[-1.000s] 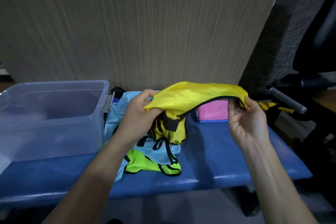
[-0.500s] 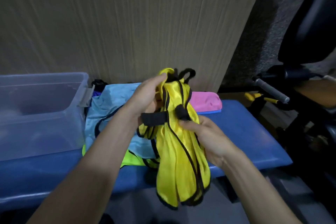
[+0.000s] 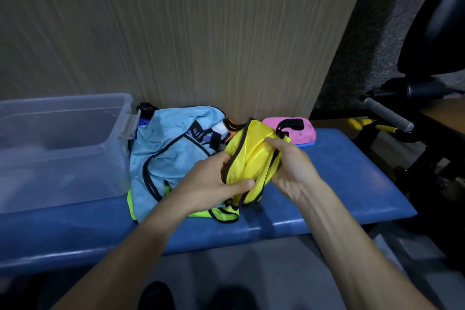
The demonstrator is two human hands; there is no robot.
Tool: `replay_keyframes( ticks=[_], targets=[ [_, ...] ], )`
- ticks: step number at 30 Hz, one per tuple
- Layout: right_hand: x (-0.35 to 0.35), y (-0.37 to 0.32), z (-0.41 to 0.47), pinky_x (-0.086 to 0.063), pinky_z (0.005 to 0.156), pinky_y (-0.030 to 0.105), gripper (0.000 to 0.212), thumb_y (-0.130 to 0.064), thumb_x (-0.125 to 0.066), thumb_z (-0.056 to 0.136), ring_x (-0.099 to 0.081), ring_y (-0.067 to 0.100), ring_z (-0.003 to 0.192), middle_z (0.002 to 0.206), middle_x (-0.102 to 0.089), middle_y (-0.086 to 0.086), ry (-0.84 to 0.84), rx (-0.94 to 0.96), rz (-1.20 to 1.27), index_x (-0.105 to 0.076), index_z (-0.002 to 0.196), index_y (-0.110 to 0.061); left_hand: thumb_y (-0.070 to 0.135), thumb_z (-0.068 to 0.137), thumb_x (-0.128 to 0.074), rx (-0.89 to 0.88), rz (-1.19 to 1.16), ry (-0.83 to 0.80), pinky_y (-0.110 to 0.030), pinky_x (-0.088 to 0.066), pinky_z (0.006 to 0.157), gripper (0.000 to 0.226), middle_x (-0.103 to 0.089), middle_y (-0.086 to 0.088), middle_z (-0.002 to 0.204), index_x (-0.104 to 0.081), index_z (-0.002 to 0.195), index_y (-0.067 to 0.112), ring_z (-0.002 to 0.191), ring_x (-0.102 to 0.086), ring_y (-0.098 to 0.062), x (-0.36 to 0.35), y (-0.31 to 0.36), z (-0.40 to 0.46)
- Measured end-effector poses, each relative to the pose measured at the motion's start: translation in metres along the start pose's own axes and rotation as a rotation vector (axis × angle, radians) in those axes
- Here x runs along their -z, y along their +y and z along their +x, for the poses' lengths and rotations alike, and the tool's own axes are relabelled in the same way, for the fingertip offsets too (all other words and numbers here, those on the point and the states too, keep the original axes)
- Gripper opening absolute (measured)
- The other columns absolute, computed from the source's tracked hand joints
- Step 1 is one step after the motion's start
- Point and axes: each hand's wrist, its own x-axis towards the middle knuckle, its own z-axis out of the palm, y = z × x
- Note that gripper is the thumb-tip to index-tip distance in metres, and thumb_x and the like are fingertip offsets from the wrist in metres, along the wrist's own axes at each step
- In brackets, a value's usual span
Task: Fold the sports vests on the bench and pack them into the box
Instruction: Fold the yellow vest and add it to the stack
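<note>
**Gripping a bunched yellow vest above the surface**

Both hands hold the yellow vest (image 3: 251,166) over mid-surface (image 3: 339,184): left hand (image 3: 211,184) fingers curled on its left side, right hand (image 3: 292,166) clasping its right. Light blue vest (image 3: 171,156) and green vest (image 3: 221,214) lie beneath; pink vest (image 3: 299,131) sits at the back edge; clear box (image 3: 63,148) occupies the left end.

A wood-grain panel (image 3: 176,33) stands upright behind the scene, with a speckled grey wall (image 3: 372,40) to its right. Dark gym equipment (image 3: 415,88) with a grey handle (image 3: 387,113) fills the right side, above a grey floor (image 3: 251,272). Light is dim.
</note>
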Motion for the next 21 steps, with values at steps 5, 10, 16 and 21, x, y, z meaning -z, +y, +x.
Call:
replay_keyframes(
  ticks=[5,10,16,21],
  targets=[
    [0.006,-0.003,-0.004,-0.062,0.086,0.044,0.032,0.002,-0.061,0.093,-0.072,0.034,0.103,0.116,-0.072,0.022,-0.067,0.027,-0.063,-0.063,0.124,0.007,0.028,0.096,-0.07,-0.029,-0.487,0.091,-0.05,-0.053,0.101,0.013,-0.078,0.0,0.105,-0.073,0.105,0.019,0.104,-0.072,-0.023,0.008,-0.005,0.004],
    [0.024,0.003,-0.003,-0.062,0.084,0.043,0.039,0.013,-0.053,0.092,-0.07,0.036,0.11,0.123,-0.069,0.023,-0.026,-0.044,-0.104,-0.059,0.13,0.006,0.034,0.101,-0.059,-0.125,-0.48,0.368,-0.035,-0.046,0.079,0.017,-0.065,0.005,0.083,-0.071,0.099,0.022,0.079,-0.059,-0.011,0.019,-0.006,0.011],
    [0.023,0.001,0.0,-0.061,0.085,0.044,0.038,0.008,-0.043,0.096,-0.062,0.039,0.122,0.131,-0.064,0.026,-0.023,-0.066,0.017,-0.056,0.131,0.01,0.016,0.102,-0.047,-0.466,0.028,0.199,-0.029,-0.04,0.061,0.033,-0.053,0.007,0.074,-0.068,0.11,0.039,0.064,-0.047,-0.008,0.012,0.013,-0.003],
    [0.013,-0.001,0.004,-0.058,0.09,0.047,0.039,0.005,-0.04,0.096,-0.061,0.041,0.122,0.133,-0.058,0.032,-0.03,-0.057,0.05,-0.054,0.131,0.014,0.074,0.079,-0.059,-0.269,0.439,0.059,-0.035,-0.044,0.081,0.043,-0.042,0.019,0.089,-0.06,0.107,0.04,0.091,-0.043,-0.004,-0.006,0.021,-0.01]
  ],
)
